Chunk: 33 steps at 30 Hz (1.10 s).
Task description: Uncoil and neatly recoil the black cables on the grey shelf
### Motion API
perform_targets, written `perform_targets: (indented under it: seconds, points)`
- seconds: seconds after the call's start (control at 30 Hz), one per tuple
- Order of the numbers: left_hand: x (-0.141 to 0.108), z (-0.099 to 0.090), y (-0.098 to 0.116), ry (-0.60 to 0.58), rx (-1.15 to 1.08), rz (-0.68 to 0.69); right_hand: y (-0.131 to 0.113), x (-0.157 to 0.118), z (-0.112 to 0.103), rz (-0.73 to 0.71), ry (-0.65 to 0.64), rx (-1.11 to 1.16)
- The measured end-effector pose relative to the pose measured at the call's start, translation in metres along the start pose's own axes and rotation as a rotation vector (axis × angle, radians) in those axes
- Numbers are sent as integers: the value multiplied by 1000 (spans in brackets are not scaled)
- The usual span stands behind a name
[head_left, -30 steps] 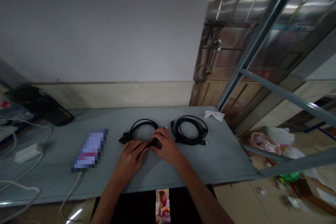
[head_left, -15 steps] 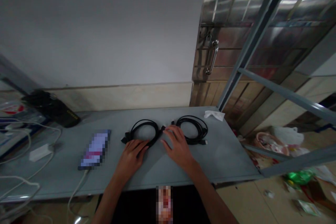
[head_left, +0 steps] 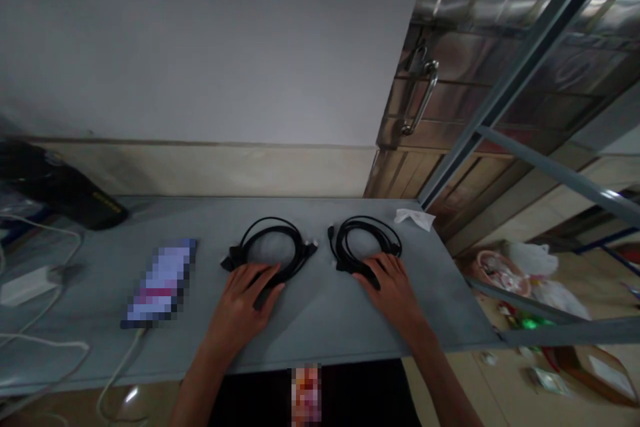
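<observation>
Two coiled black cables lie side by side on a grey table. My left hand (head_left: 247, 303) rests at the near edge of the left coil (head_left: 301, 252), its fingers closed on the cable and the thumb on the near side. At the near right part of the right coil (head_left: 345, 250), my right hand (head_left: 393, 287) has its fingers over the cable, with the thumb reaching left along it. Both coils are flat on the tabletop, and their connector ends stick out at the sides. The fingertips partly hide the cable under them.
On the grey table (head_left: 320, 340), a phone (head_left: 160, 283) with a white cord lies left of my left hand. Farther left are a white adapter (head_left: 30, 285) and a black bottle (head_left: 65, 190). A crumpled tissue (head_left: 415, 218) sits near the back right corner, beside a metal frame (head_left: 500, 93).
My right hand has moved right, from between the coils to the near side of the right coil. My left hand stays at the left coil. The camera view has shifted slightly.
</observation>
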<state>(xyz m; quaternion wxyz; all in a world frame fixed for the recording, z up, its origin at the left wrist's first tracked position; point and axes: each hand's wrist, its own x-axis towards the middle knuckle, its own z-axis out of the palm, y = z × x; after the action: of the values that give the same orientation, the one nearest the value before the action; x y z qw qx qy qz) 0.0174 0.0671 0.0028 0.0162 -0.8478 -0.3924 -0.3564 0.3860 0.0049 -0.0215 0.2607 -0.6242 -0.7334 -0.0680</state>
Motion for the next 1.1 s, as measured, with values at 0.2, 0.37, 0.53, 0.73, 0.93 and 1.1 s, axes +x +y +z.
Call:
perform_targets:
  seconds: [0.2, 0.37, 0.53, 0.73, 0.93, 1.1]
  points:
    - [3, -8, 6, 70, 52, 16, 2, 0, -2, -7, 28, 45]
    - [4, -17, 10, 239, 72, -14, 2, 0, -1, -9, 51, 81]
    - [3, -20, 11, 285, 68, -24, 2, 1, 0, -25, 105, 111]
    - [2, -18, 9, 278, 73, -36, 1, 1, 1, 2, 126, 151]
    - [4, -16, 8, 283, 102, -45, 1, 5, -4, -20, 165, 167]
    - [4, -15, 7, 324, 144, -81, 2, 8, -10, 73, 241, 248]
